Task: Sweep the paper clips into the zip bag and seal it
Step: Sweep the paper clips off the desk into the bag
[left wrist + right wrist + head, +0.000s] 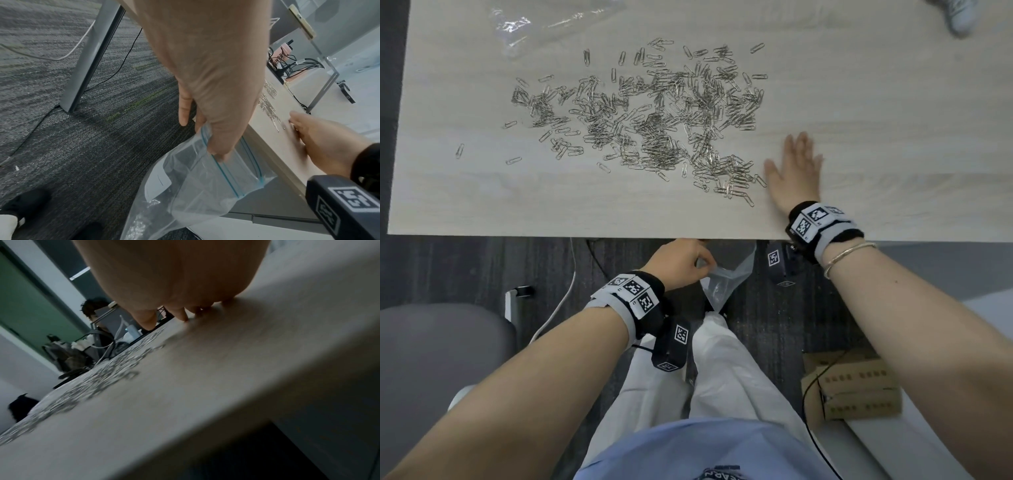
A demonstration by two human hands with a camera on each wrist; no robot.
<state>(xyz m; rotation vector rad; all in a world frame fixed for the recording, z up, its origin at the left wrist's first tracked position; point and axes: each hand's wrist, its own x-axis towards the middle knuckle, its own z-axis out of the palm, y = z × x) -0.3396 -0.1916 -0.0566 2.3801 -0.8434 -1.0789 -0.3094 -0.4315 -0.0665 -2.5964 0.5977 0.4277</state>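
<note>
Many paper clips (pixel 647 116) mid-table (pixel 893 154), zip bag (pixel 205 178) below near edge, right hand (pixel 792 171) beside

Even, soft light in head view w/ edge distortion; right wrist view dim, heavily blurred.

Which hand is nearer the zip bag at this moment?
Left. The left hand pinches the zip bag at its open rim, just below the table edge. The right hand lies flat on the tabletop beside the paper clips.
</note>
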